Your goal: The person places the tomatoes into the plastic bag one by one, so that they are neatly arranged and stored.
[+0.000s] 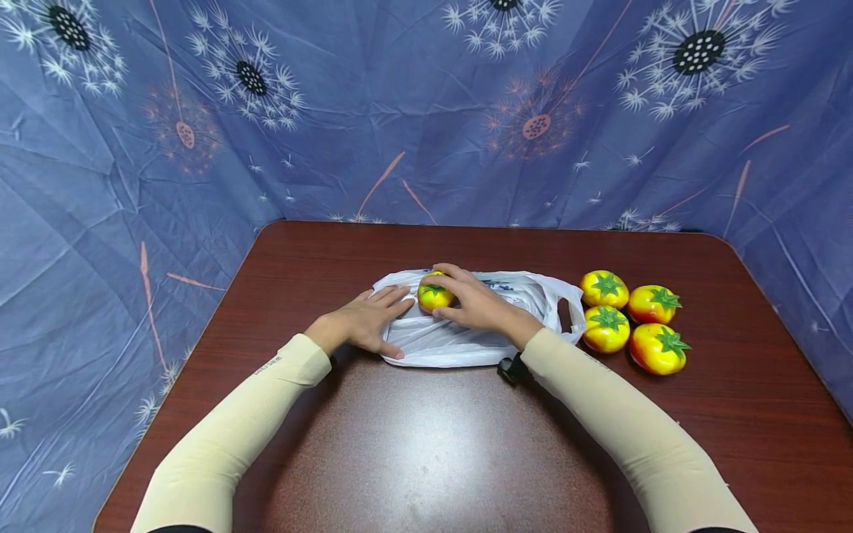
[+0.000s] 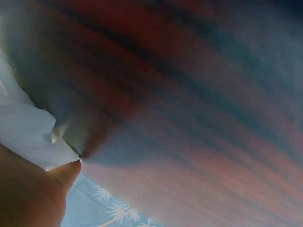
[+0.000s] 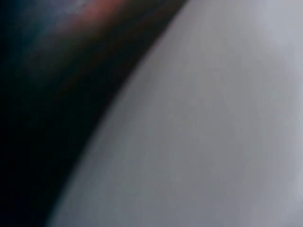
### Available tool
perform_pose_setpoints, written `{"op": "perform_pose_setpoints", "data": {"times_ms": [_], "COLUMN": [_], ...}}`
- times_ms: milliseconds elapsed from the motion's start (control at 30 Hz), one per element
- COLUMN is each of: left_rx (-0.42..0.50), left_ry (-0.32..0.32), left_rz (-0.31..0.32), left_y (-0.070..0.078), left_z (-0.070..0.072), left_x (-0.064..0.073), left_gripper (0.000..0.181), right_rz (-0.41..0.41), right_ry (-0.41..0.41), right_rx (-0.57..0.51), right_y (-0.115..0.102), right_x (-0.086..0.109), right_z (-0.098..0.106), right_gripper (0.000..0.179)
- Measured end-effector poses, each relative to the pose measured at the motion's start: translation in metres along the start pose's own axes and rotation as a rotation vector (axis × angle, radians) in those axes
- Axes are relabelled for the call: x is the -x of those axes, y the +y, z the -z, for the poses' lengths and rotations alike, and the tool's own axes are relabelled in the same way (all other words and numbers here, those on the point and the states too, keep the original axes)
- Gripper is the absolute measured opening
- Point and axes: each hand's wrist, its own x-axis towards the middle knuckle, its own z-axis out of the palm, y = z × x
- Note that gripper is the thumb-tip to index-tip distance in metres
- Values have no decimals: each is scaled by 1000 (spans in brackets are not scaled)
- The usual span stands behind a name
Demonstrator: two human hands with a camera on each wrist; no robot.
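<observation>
A white plastic bag (image 1: 460, 340) lies flat on the table with its handles toward the right. My right hand (image 1: 476, 302) reaches over it and grips a yellow tomato (image 1: 433, 297) with a green leafy top, fingers and thumb curled round its right side. The left hand (image 1: 369, 320) rests on the bag's left end, fingers spread and fairly straight. In the left wrist view, part of that hand (image 2: 38, 194) shows beside the white plastic (image 2: 28, 125). Blurred pale plastic (image 3: 199, 123) fills most of the right wrist view.
Several yellow-red tomatoes (image 1: 656, 349) with green tops stand grouped just right of the bag handles. The brown table (image 1: 413, 451) reaches back to a blue patterned cloth (image 1: 400, 111). A small black device (image 1: 512, 370) sits under the right wrist.
</observation>
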Motion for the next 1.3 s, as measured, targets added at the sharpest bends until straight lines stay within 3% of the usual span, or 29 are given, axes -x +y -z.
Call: {"op": "perform_pose_setpoints", "data": {"times_ms": [467,800,1100,1300], "left_rx": [4,2,-3,1], "left_ry": [16,22,19,27], "left_rz": [2,6,9,6], "left_y": [0,1,2,2], "left_z": [-1,0,1,0], "left_x": [2,2,2,0], "left_gripper": [107,106,106,106], "right_rz": [-5,-13,118,139], "right_ry": [-5,12,121,142], "right_rx": [12,14,69,88], "right_y": [0,-16,-35,-35], "right_x": [2,7,23,38], "right_z": [3,16,40,51], "right_gripper": [57,65,64,65]}}
